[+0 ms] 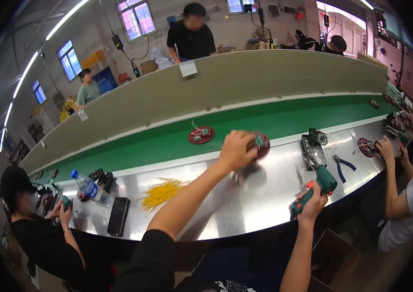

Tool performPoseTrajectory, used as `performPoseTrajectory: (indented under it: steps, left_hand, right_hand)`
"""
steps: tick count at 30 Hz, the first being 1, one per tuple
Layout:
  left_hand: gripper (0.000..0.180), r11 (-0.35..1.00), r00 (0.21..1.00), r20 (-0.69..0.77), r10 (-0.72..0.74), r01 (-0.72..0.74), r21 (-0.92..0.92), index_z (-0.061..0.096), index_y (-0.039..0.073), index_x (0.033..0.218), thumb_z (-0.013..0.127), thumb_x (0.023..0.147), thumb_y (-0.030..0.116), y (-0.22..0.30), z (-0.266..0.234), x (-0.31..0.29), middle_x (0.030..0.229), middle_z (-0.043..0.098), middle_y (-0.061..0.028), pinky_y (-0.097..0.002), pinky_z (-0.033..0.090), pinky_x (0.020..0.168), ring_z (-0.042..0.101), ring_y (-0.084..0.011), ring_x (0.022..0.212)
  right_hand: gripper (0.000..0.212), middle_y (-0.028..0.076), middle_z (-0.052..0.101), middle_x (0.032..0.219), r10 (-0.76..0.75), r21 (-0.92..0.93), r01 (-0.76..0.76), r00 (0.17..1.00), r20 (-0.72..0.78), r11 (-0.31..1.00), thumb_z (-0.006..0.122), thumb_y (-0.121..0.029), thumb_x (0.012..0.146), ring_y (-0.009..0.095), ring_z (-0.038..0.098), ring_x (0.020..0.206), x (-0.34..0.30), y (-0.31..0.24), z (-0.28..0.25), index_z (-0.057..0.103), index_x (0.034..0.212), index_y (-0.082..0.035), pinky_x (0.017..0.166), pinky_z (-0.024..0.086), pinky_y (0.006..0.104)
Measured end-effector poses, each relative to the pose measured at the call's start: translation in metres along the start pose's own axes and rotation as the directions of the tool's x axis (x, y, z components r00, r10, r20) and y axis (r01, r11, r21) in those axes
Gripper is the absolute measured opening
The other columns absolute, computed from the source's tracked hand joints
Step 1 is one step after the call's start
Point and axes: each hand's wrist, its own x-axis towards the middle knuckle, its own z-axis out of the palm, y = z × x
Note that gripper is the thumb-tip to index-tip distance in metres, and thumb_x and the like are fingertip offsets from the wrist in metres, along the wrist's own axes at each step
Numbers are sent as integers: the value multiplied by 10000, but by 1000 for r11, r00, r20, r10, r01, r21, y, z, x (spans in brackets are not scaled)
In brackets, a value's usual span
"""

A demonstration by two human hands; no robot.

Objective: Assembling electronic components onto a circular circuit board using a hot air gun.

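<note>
Above the steel worktop (260, 204), near the edge of the green conveyor belt (250, 119): dark red round housing (264, 147), in the left hand (239, 148), green circuit board on its face. Left fingers closed on its near side, thumb below; blurred, so exact finger contact can't be told. Looks light, stiff, probably smooth plastic, so could slip if pinched at one point. Board and thin wires likely the fragile bit; best hold is the outer rim, off the electronics.

Right hand (314, 198) wrapped round the grip of a green power driver (327, 179), nose pointing up-left toward a metal fixture (314, 146). Driver probably the heavier item, rigid; take it by the handle, clear of the nose.

Further out: second red housing (201, 137) flat on the belt, wires sticking up. Blue-handled pliers (345, 168) lie right of the driver. Left side of worktop: yellow strand bundle (161, 194), water bottle (91, 188) tipped over, black flat case (118, 216). Co-workers sit at both ends, hands busy.
</note>
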Motion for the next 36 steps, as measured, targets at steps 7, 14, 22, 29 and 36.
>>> performPoseTrajectory:
  steps: [7,14,22,29,36]
  left_hand:
    - [567,836,861,135,-491,422,349,499,127,1426,561,957,440,-76,37,25,1481,429,-200,-580,335,1064,426,-435,1284]
    - [480,692,818,24,-574,470,548,516,135,1379,557,948,340,-150,21,5,1364,528,-151,-559,394,989,463,-394,1253]
    - [403,845,844,196,-500,425,324,673,165,1218,655,871,369,-158,19,2,1219,655,-115,-514,384,1001,511,-342,1206]
    - [497,793,784,187,-593,527,304,725,167,1177,793,759,426,-134,17,14,1087,719,-101,-447,440,927,558,-350,1146]
    - [492,800,713,367,-597,495,340,722,149,1167,780,775,441,-118,13,30,1091,713,-113,-451,411,930,533,-354,1131]
  right_hand:
    - [248,92,582,731,-51,-13,51,999,-11,999,597,-239,941,177,548,434,7,10,1,564,920,6,396,434,313]
    - [243,90,572,703,-54,-32,54,999,6,998,601,-230,933,177,550,429,-4,4,-12,563,911,9,390,437,318]
    - [252,94,566,651,-89,-28,88,996,-26,996,599,-219,935,176,553,428,-1,-3,-2,560,863,19,399,444,313]
    - [248,98,569,621,-78,-67,79,997,22,995,596,-221,939,178,557,428,-3,1,-2,570,869,15,404,446,310]
    - [227,102,599,760,-64,-70,67,997,48,995,602,-214,937,179,568,445,-6,1,-8,571,922,11,393,442,314]
